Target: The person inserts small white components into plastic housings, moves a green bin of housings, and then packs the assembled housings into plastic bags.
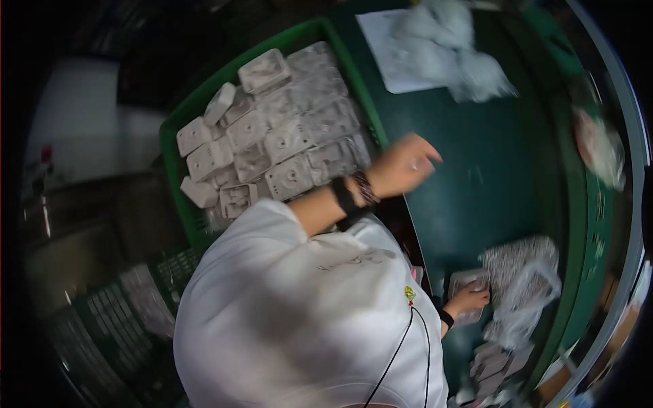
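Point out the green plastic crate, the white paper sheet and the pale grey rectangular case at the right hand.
Green plastic crate (360, 88), head view: its right rim.
White paper sheet (382, 51), head view: bare left part.
Pale grey rectangular case (469, 276), head view: upper end, beyond the right hand (471, 298).

The blurred, bare left hand (403, 167) lacks finger detail; the bare right hand (469, 299) partly covers a pale, rectangular plastic housing (469, 277).

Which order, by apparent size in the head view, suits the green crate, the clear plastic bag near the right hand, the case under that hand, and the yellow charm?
Largest to smallest:
1. green crate
2. clear plastic bag
3. case, partly covered by the right hand
4. yellow charm
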The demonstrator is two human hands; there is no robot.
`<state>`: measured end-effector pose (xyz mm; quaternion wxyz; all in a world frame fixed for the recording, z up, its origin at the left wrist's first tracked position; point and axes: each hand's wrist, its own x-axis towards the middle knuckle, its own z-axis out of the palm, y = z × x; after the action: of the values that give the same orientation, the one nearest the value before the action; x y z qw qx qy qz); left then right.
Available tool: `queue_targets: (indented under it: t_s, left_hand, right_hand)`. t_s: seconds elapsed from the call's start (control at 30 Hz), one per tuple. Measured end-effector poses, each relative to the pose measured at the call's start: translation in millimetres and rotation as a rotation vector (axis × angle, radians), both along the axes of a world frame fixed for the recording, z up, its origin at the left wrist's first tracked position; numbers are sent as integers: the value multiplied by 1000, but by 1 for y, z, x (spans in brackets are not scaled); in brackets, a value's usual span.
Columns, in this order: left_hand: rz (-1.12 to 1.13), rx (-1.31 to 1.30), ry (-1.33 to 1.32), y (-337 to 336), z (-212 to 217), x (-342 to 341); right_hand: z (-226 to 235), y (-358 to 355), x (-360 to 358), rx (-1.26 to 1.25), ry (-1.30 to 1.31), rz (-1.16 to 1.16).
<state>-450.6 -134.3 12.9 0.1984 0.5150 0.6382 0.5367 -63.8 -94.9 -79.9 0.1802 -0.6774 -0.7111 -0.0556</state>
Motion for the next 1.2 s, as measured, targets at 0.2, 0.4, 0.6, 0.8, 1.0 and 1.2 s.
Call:
queue_targets:
  t_s: [0.2,0.4,0.6,0.8,1.0,1.2]
  left_hand:
    - [1034,-674,819,-222,-66,-251]
    - [1105,-1191,845,-292,-57,-330]
    - [1137,-1353,451,-285,-31,-343]
    - [1158,-496,102,-316,7,-357]
    - [841,74,-437,-158,47,-209]
    - [411,164,-537,-102,51,-118]
  right_hand:
    - [34,20,-123,-166,69,506]
    - [47,40,-164,-245,67,531]
    - [73,32,-188,-344,-31,647]
    - [114,43,-211,-411,-33,727]
    - [182,-1,-336,-767,588,1148]
    - [185,-22,-392,-294,722,1120]
